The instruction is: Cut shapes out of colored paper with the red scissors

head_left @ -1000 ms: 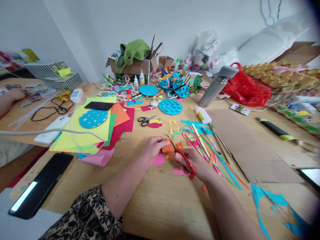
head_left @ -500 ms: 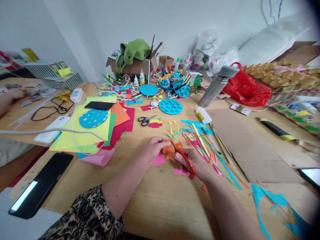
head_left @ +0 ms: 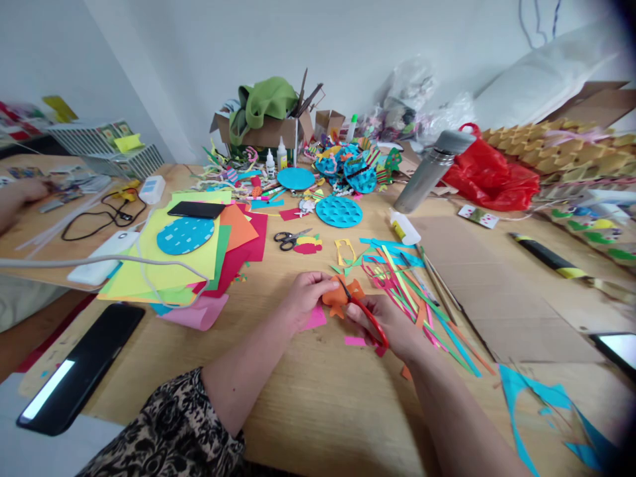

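I see the left hand [head_left: 305, 299] pinching orange paper [head_left: 332, 298] over the worktop [head_left: 318, 404], the right hand [head_left: 385, 321] clamped round red scissors [head_left: 376, 324], blades at the paper; I judge this shape partly cut, some trimming left. Farther off, a red cutout [head_left: 307, 250] looks finished, near black scissors [head_left: 285, 241]

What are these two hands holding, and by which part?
The left hand pinches the orange paper near its left edge; the right hand holds the red-handled scissors by the handles.
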`<state>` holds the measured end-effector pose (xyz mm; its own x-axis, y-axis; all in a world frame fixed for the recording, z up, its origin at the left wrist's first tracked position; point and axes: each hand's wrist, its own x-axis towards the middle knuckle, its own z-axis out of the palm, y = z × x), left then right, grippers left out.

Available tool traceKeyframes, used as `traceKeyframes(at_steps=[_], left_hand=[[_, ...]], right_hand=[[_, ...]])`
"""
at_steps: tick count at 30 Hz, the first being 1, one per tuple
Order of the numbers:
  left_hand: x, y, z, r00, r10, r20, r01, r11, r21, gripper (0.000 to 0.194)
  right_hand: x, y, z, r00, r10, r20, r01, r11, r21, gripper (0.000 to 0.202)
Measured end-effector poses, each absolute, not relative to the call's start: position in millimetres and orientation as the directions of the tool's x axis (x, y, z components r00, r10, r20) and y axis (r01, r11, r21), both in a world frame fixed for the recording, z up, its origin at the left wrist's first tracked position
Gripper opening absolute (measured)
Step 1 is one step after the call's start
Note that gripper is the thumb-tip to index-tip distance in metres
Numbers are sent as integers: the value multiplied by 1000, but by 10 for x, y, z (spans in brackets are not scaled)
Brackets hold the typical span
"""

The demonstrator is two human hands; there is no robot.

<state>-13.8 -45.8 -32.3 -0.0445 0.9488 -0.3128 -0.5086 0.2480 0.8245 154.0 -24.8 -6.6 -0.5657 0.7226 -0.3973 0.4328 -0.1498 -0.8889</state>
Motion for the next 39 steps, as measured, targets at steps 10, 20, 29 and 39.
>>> traceKeyframes(at_steps=[10,20,29,39], left_hand=[[-136,-471,-318,-34,945,-324,-501,265,824,22],[-132,-468,-327,-30,945,-324,-512,264,817,21],[-143,-465,-331,-55,947,-316,-521,242,818,21],[-145,-479,-328,-19,944,-328,-508,274,817,22]], right_hand=[[1562,-252,-110,-552,727,-408,443,-159,-882,58],[1528,-256,-68,-543,731,-414,420,-191,-887,59],[1541,-252,-87,-542,732,-412,436,-174,-883,58],[1543,-257,-78,-566,726,-391,415,-159,-896,55]])
